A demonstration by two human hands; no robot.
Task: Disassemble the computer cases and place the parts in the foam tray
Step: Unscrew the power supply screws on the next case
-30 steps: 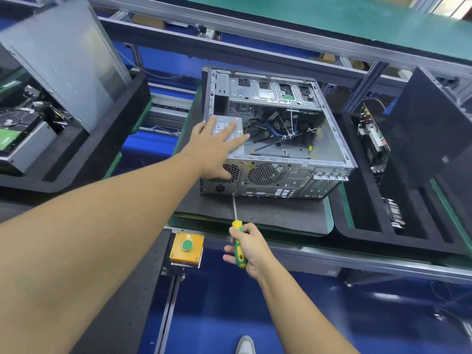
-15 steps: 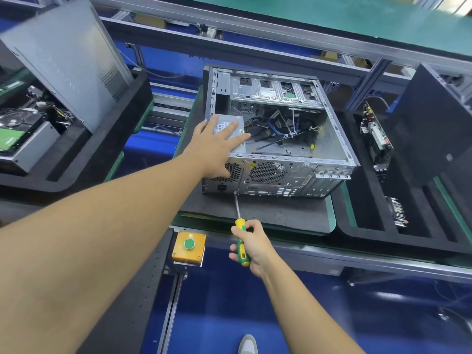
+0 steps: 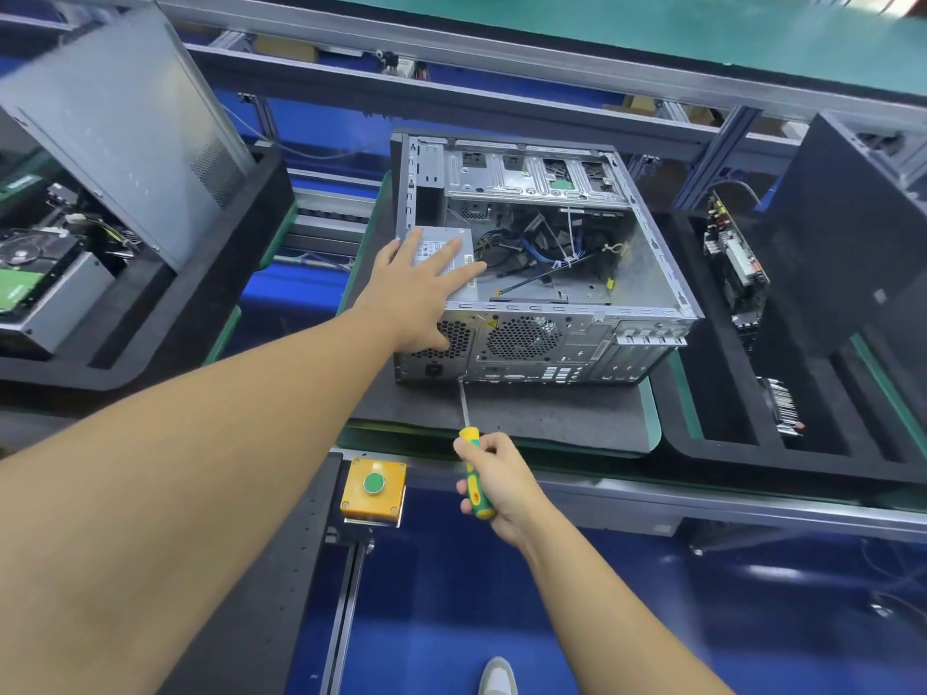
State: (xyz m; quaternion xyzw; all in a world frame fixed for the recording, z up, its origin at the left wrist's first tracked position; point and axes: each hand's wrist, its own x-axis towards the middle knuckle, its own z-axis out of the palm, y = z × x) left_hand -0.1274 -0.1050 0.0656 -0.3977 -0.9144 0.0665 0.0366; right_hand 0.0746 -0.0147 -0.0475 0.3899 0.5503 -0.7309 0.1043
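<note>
I see the left forearm [image 3: 210, 443] and right forearm [image 3: 617, 609] bare. One pale grey shoe [image 3: 496, 678] shows below

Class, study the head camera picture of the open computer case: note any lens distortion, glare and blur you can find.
Head view: the wide-angle lens slants and slightly curves the long aluminium rail; head view: pale glare patches lie on the blue floor; head view: the grey side panel at upper left is smeared, while the computer case and screwdriver look sharp and evenly lit.
</note>
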